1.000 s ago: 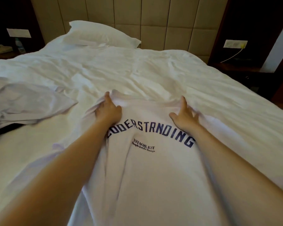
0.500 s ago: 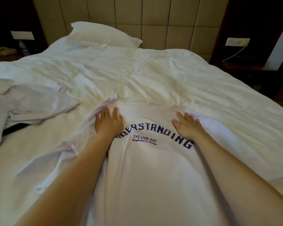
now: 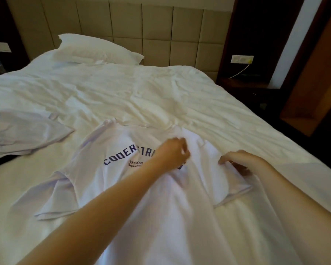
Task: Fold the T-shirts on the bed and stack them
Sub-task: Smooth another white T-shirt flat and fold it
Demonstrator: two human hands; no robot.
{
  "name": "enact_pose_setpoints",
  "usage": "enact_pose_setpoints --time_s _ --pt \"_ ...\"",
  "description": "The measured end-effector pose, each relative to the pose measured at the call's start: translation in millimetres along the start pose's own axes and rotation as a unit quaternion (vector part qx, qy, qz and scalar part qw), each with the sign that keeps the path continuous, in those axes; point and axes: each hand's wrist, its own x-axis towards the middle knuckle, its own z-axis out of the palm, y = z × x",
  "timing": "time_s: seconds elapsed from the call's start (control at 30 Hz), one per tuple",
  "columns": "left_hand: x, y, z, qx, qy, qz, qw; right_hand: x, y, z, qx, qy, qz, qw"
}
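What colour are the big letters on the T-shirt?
Dark blue letters on the white T-shirt, seen best in the head view.

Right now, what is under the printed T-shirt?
The white bed sheet shows all around the printed T-shirt. What lies directly beneath it cannot be seen: the cloth covers it.

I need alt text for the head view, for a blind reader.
A person's right hand grips the right side of a white T-shirt with blue lettering, spread on a bed; the curled left hand reaches across its chest. Another pale shirt lies crumpled at left.
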Motion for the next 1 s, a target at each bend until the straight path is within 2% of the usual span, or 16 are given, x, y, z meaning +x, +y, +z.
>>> enact_pose_setpoints --time_s 0.07,0.13,0.2,0.33,0.37,0.43,0.53,0.6,0.63,0.7,0.77,0.87,0.93,1.0 --pt "-17.1 39.3 19.8 -0.06 -0.061 0.053 0.995 -5.6 9.3 -12.0 -0.01 -0.083 0.035 0.996" --pt "-35.6 70.8 44.2 -0.055 -0.115 0.066 0.99 -9.0 18.5 -18.7 -0.012 -0.13 0.036 0.991" --pt "-45.5 90.7 64.0 0.025 -0.133 0.064 0.989 -11.7 26.3 -23.2 0.006 -0.121 0.013 0.993" --pt "-32.5 99.6 69.9 0.067 -0.048 0.049 0.995 -18.8 26.4 -32.1 0.117 -0.041 -0.047 0.991" --pt "-26.6 101.2 67.5 0.048 -0.04 0.039 0.997 -19.3 24.9 -34.8 0.162 -0.011 -0.056 0.985" --pt "-15.7 106.3 63.7 -0.058 -0.013 0.004 0.998 -21.1 22.0 -38.7 0.277 0.034 -0.053 0.959" --pt "1.1 121.1 63.5 -0.246 0.015 -0.058 0.967 -28.8 21.2 -44.6 0.352 -0.018 -0.025 0.936" --pt "11.6 130.4 68.1 -0.292 0.01 -0.067 0.954 -32.0 18.1 -45.9 0.343 -0.029 -0.017 0.939" --pt "15.6 134.6 71.1 -0.294 0.004 -0.063 0.954 -31.9 14.6 -46.4 0.331 -0.003 -0.019 0.943" --pt "20.1 141.3 76.1 -0.287 -0.009 -0.051 0.957 -29.5 9.0 -46.3 0.313 0.101 -0.045 0.943" --pt "22.9 146.9 78.6 -0.286 -0.003 -0.044 0.957 -25.6 7.0 -45.6 0.301 0.197 -0.124 0.925" --pt "28.1 154.3 76.8 -0.318 0.032 -0.035 0.947 -20.6 14.0 -42.7 0.268 0.27 -0.228 0.896" --pt "34.5 158.0 75.5 -0.313 0.015 -0.02 0.949 -13.4 16.3 -46.7 0.266 0.309 -0.214 0.888" --pt "40.0 161.2 78.7 -0.287 -0.046 -0.02 0.957 -1.7 18.6 -55.8 0.253 0.341 -0.178 0.888"
